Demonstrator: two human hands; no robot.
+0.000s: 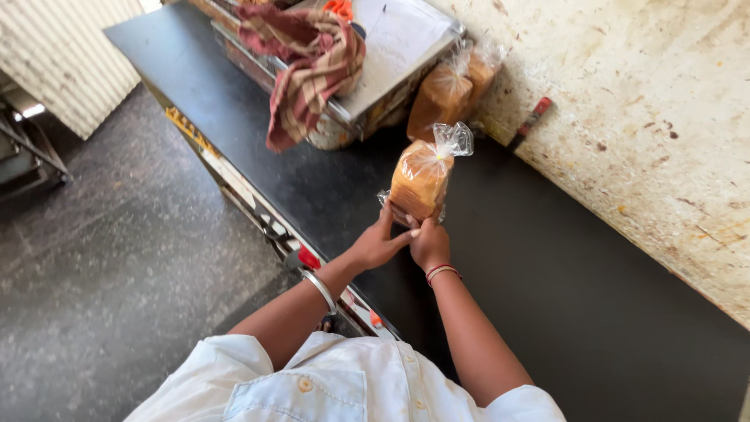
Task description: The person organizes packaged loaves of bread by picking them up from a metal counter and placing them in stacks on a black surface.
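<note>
Both hands meet at the near end of a bagged loaf of sliced bread (422,181), which lies on the black counter (547,266) with its twisted, knotted plastic top pointing away toward the wall. The left hand (377,244) has its fingers curled up against the lower left corner of the bag, and the right hand (430,244) closes round the bottom edge from the other side, so the two together pinch the loose plastic at the base of the loaf; the grip is narrow and on the wrapper, though whether the fingers press the bread itself cannot be told. As far as the view shows, the loaf is already out on the counter, well apart from the two other bagged loaves (453,87) that lean against the stained wall (648,125), and its wrapper is unopened: the top knot is intact and no slice is out. Behind it a metal tray (406,55) carries a checked red cloth (308,62) draped over its edge. A steel bangle (319,289) sits on the left wrist and red thread bands (441,272) on the right.
</note>
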